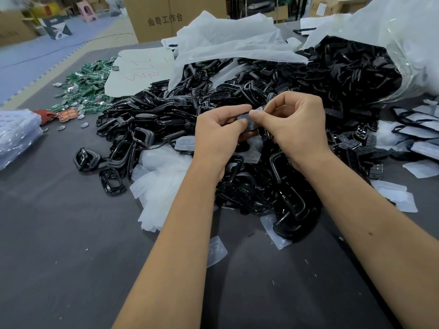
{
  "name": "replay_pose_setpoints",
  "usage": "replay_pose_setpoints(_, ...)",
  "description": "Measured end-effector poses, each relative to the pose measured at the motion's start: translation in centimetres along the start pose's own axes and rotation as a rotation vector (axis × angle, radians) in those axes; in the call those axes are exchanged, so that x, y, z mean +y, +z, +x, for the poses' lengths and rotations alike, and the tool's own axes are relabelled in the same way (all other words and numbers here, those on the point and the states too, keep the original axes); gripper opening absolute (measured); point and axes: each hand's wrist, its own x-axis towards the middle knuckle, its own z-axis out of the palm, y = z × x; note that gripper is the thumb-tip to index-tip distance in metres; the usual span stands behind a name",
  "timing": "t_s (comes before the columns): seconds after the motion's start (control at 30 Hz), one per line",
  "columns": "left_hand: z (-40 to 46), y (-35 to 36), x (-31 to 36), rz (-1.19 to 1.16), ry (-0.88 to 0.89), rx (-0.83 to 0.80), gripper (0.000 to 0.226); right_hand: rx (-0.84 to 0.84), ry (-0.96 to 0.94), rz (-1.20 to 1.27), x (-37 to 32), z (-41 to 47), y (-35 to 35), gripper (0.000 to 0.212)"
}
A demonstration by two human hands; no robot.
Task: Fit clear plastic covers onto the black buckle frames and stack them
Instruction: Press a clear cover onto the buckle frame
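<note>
We see both hands raised over the middle of a big heap of black buckle frames [237,96] on a dark grey table [71,245]. The left hand [217,136] and the right hand [294,124] meet around one clear plastic cover [249,119], which sits between them at their fingertips. The right hand pinches the cover's upper right edge between thumb and forefinger, its other fingers curled above. The left hand grips the cover's left side, with its fingers curled underneath. Something dark shows just under the cover at the left fingers; we cannot tell if it is a frame held there or part of the heap behind.

More clear covers lie loose on the table near the wrists, one by the left forearm [215,251]. A large clear bag [403,43] at the right spills frames onto the heap. Green circuit boards [88,89] lie well to the left, and cardboard boxes [152,17] stand behind the table.
</note>
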Motion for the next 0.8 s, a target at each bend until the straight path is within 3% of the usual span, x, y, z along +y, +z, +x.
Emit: replay_pose_setpoints(0.8,0.00,-0.10,-0.10,0.058,0.056,0.065,0.025,0.005,-0.022,-0.237,-0.13,0.06,0.01,0.024)
